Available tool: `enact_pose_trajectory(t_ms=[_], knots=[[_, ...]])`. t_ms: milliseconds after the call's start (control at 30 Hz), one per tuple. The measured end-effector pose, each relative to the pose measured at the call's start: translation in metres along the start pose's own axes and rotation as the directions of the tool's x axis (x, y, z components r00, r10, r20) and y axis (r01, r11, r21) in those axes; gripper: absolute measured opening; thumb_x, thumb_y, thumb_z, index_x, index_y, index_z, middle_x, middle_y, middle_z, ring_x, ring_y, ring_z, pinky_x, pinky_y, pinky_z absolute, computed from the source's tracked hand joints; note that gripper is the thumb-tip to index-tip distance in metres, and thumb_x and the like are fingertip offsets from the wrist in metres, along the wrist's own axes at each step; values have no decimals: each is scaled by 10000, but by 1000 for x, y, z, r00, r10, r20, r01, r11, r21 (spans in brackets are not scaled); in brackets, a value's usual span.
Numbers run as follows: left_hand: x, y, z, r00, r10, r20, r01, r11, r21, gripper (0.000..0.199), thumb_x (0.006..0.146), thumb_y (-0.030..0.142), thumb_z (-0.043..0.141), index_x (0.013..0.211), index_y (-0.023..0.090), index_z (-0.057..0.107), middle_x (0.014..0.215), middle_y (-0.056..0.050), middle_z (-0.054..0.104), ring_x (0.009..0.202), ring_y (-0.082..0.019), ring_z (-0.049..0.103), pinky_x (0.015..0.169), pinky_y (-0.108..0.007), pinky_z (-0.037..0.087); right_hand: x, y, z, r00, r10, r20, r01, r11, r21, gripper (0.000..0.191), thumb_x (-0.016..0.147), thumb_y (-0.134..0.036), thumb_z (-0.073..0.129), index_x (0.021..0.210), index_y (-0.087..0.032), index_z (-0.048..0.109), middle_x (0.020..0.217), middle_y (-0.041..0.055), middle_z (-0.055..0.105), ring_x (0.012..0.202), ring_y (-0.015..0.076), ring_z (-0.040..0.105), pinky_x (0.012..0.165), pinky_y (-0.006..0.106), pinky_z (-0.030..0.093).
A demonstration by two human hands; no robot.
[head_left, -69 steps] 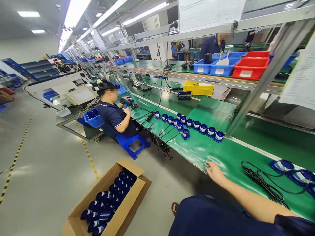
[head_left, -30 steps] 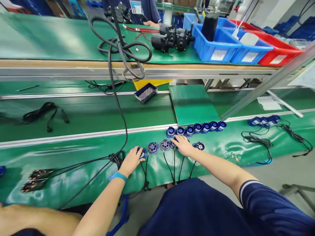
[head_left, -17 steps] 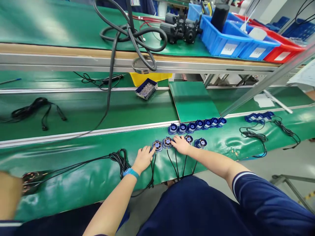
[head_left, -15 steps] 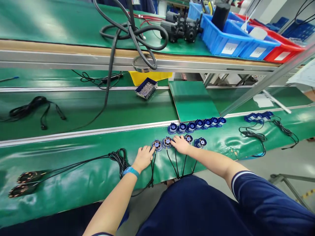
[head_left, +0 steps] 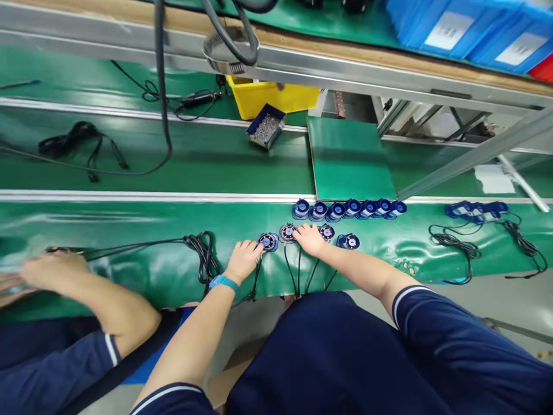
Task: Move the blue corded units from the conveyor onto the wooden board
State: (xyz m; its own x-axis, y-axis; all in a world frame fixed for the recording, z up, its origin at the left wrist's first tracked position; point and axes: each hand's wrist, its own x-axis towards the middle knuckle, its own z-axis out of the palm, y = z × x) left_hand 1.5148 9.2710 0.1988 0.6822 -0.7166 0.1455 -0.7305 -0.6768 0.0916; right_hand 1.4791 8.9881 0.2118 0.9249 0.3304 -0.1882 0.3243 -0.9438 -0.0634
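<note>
Several blue round parts with dark, copper-dotted centres and black cables lie in a front row. My left hand (head_left: 244, 257) touches the leftmost blue part (head_left: 268, 241) with its fingertips. Beside it, my right hand (head_left: 309, 238) has its fingers on the right edge of the second blue part (head_left: 287, 232); what lies under that palm is hidden. Right of this hand are a third blue part (head_left: 327, 232) and a tilted one (head_left: 349, 241). Behind them stands a row of blue housings (head_left: 336, 211). Whether either hand grips anything cannot be made out.
Another person's hands (head_left: 52, 271) reach in at the left, near a black cable bundle (head_left: 206, 256). Farther back are a tray of small metal pieces (head_left: 266, 128), a yellow bin (head_left: 276, 98) and a green board (head_left: 351, 158). A metal shelf edge (head_left: 345, 72) crosses above.
The view has tilted down and shifted. Another person's arms have come in at the left, over the parts there. My hands remain at the same blue parts.
</note>
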Motion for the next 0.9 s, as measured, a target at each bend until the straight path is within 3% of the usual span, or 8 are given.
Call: enact_pose_trajectory(t_ms=[133,233,300,433,600,767,900], knots=[[-19,22,-10,994,-109,-30,110,994,14,259,992,276,483,959,195,727,941,-130,712,965,-284,589,801,-418,399,1,6,2,999,-51,3,51,999,7,325,1050,-225,328,1224,-172,598,1201,173,628,1154,303,434,902,455,365],[-56,47,-27,969,-227,-100,233,971,52,277,991,234,457,1002,178,728,975,-135,719,1021,-282,601,847,-414,418,1,7,4,997,-76,-13,76,997,11,321,1039,-223,350,1242,-171,594,1208,191,616,1153,314,433,900,463,375],[-86,67,-40,931,-299,-210,318,946,65,256,978,208,473,987,175,727,969,-126,723,1029,-269,617,875,-402,440,3,8,5,996,-91,-25,91,996,14,328,1028,-215,364,1267,-178,586,1220,202,604,1149,320,434,894,467,386],[-143,110,-56,792,-410,-453,487,871,63,158,930,166,551,925,187,708,920,-99,727,976,-242,658,869,-380,484,8,16,5,988,-153,-24,154,988,7,332,1027,-210,354,1255,-186,595,1193,199,622,1126,315,458,892,463,392],[-192,163,-64,559,-466,-686,657,754,23,132,872,141,600,971,182,678,940,-117,735,985,-257,682,870,-394,523,14,23,-3,974,-228,-1,228,973,-38,351,1055,-318,339,1215,-157,606,1171,214,648,1123,320,469,887,443,390],[-232,210,-66,366,-526,-768,781,622,-54,168,837,135,654,998,185,667,955,-122,739,971,-267,701,864,-408,548,12,15,-10,959,-284,29,285,955,-83,367,1060,-393,362,1213,-162,602,1156,202,664,1115,319,486,862,416,394],[-262,236,-62,287,-550,-784,820,564,-95,187,825,135,646,1001,191,667,964,-124,737,969,-267,700,879,-420,559,-1,-4,-19,944,-327,42,330,936,-120,367,1063,-373,343,1207,-163,608,1151,197,666,1107,318,493,837,406,392]])
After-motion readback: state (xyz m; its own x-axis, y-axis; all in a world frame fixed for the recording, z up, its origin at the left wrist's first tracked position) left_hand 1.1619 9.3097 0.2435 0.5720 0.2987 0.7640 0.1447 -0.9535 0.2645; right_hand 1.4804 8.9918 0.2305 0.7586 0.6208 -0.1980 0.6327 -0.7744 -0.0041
